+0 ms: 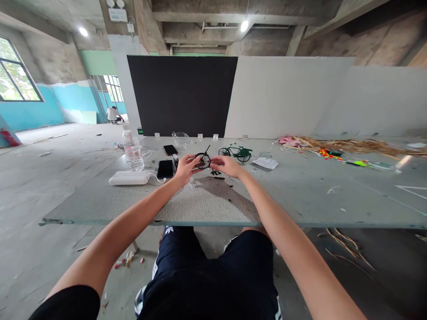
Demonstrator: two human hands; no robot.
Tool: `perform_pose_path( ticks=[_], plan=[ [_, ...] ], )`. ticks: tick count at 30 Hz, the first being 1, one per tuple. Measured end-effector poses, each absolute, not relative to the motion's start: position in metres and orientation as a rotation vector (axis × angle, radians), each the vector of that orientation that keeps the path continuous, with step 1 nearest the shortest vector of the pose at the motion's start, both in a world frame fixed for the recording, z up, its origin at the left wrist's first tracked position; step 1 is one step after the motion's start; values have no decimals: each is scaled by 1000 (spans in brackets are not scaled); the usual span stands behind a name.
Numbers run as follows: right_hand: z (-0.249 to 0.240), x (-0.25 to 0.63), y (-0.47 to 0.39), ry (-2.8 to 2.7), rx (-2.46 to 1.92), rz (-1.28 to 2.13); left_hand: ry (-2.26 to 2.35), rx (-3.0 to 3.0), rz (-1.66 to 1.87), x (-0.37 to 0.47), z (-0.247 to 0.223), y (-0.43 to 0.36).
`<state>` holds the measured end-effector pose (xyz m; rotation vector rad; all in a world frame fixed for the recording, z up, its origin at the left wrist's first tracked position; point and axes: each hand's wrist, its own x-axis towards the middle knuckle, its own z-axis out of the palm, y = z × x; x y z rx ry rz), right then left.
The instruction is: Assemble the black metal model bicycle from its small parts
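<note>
In the middle of the head view, my left hand [187, 169] grips a black model bicycle part [203, 161] with a spoked wheel and a thin rod slanting up from it. My right hand [228, 166] is at the wheel's right side, its fingers curled in towards the rim; anything between its fingertips is too small to make out. Small black pieces [216, 173] lie on the table just below the right fingers. Behind my right hand stands a green model bicycle [235, 152], upright. More dark spoked parts show beside my left hand, partly hidden by it.
Left on the table [320, 195] are a water bottle [131, 149], a white power strip [128, 178] with a cable, and two phones [165, 169]. A paper sheet [266, 163] lies right of the bicycle. Black and white panels stand behind. Far left, a person [114, 114] crouches.
</note>
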<state>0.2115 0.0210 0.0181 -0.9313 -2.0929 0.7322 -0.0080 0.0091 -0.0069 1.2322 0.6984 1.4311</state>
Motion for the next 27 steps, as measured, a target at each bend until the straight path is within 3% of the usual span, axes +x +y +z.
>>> perform_pose_path(
  ticks=[4, 15, 27],
  plan=[
    [14, 203, 21, -1968, -927, 813, 715, 1234, 1376, -8, -9, 9],
    [23, 204, 14, -1953, -910, 545, 735, 1366, 1244, -10, -10, 7],
    [22, 205, 18, -1926, -889, 478, 778, 1217, 1413, -9, -11, 16]
  ],
)
